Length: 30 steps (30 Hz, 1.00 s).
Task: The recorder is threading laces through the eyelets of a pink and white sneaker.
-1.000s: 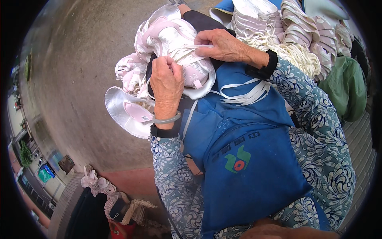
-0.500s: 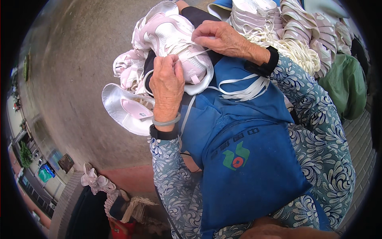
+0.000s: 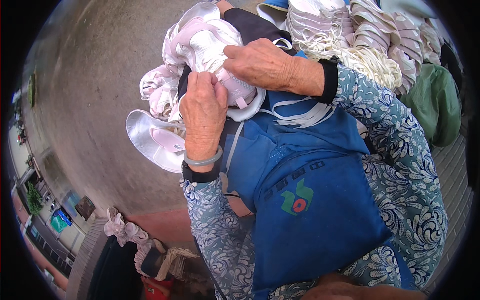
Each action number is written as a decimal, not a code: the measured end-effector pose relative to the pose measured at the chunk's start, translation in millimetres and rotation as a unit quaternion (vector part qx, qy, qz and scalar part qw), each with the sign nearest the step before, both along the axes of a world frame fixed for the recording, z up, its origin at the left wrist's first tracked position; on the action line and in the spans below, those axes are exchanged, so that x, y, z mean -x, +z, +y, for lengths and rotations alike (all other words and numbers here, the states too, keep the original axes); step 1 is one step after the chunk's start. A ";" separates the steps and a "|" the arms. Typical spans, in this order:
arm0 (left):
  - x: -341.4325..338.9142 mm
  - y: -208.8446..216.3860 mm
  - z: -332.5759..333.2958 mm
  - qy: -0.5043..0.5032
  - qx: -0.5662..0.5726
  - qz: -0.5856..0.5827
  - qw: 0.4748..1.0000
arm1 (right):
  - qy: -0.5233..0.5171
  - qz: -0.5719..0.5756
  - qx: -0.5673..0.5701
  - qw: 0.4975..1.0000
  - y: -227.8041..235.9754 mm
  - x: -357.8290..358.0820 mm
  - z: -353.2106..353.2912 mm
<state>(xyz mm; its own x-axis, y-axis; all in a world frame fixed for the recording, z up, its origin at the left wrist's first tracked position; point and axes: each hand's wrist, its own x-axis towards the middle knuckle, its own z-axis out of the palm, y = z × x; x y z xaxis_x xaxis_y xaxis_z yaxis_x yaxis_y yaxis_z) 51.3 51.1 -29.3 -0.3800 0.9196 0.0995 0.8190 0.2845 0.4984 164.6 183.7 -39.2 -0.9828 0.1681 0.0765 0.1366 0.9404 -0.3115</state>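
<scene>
A white and pale pink shoe upper (image 3: 200, 44) lies over my lap with its lacing facing up. My left hand (image 3: 204, 107) is closed at the near side of the lacing, thumb and fingers pinched on a white shoelace. Across from it, my right hand (image 3: 262, 65) is closed over the other edge, its fingertips at the eyelets on the lace; the lace itself is mostly hidden by the fingers. A bundle of loose white laces (image 3: 307, 116) rests on the blue apron (image 3: 320, 210) to the right of the upper.
More pink and white uppers (image 3: 160, 90) lie to the left, with a white upper (image 3: 155, 142) lying nearer. Stacked uppers (image 3: 320, 22) and a heap of cream laces (image 3: 375, 65) are at the far right, beside a green bag (image 3: 435, 105).
My right hand has come left and down onto the lacing from beside the upper, where a lace stretched between the hands. My left hand has shifted slightly left.
</scene>
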 end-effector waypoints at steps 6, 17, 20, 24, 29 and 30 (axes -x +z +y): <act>-1.8 5.8 -0.2 -0.013 0.017 0.029 0.999 | 0.018 -0.050 -0.021 0.998 18.6 12.5 -7.1; 8.5 -17.8 3.6 0.050 -0.064 -0.161 0.984 | -0.011 -0.015 0.270 0.963 -14.7 -5.4 40.5; 12.3 -20.5 -0.9 0.052 -0.050 -0.118 0.990 | 0.018 0.068 0.252 0.965 -14.1 -7.1 28.5; 6.9 -18.8 -0.4 0.073 -0.029 -0.176 0.981 | 0.003 0.053 0.109 0.993 -9.2 -3.9 15.5; 10.3 -20.1 -2.9 0.081 -0.013 -0.186 0.979 | 0.011 -0.007 -0.007 1.000 12.0 7.3 -2.3; 10.4 -20.4 -3.2 0.080 -0.016 -0.178 0.981 | 0.025 -0.013 -0.022 0.999 14.2 8.5 -5.4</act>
